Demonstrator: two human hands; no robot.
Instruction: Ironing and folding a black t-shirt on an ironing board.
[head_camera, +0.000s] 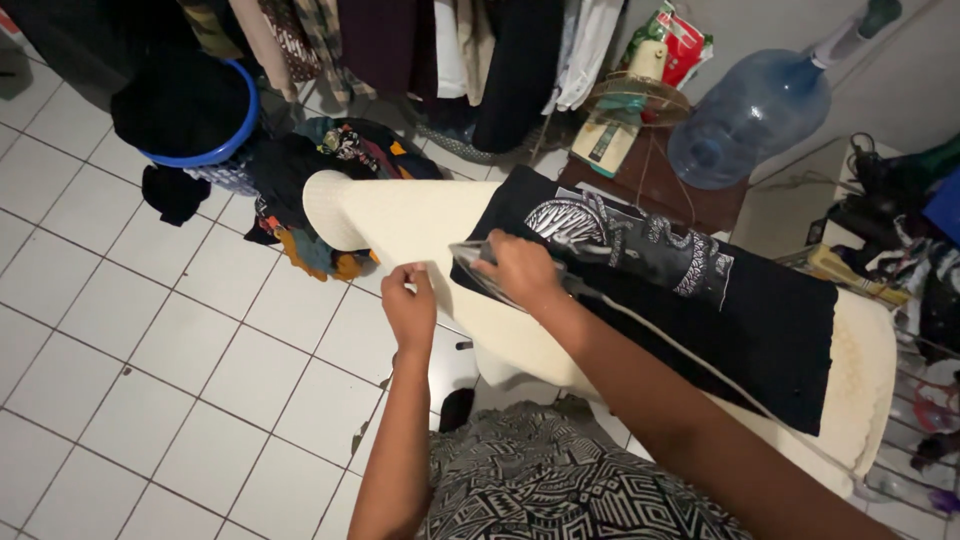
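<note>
A black T-shirt (760, 320) with a grey and white print lies flat on a cream ironing board (400, 215). My right hand (520, 270) grips the handle of a clothes iron (475, 262) that rests on the shirt's left edge. The iron's pale cord (690, 355) trails across the shirt toward me. My left hand (408, 305) pinches the board's near edge just left of the shirt, fingers closed on the cover.
A heap of dark and coloured clothes (320, 170) and a blue-rimmed basket (205, 125) sit on the white tiled floor (150, 350) beyond the board's tip. Garments hang above. A large water bottle (750, 115) and a small fan (630, 105) stand behind the board.
</note>
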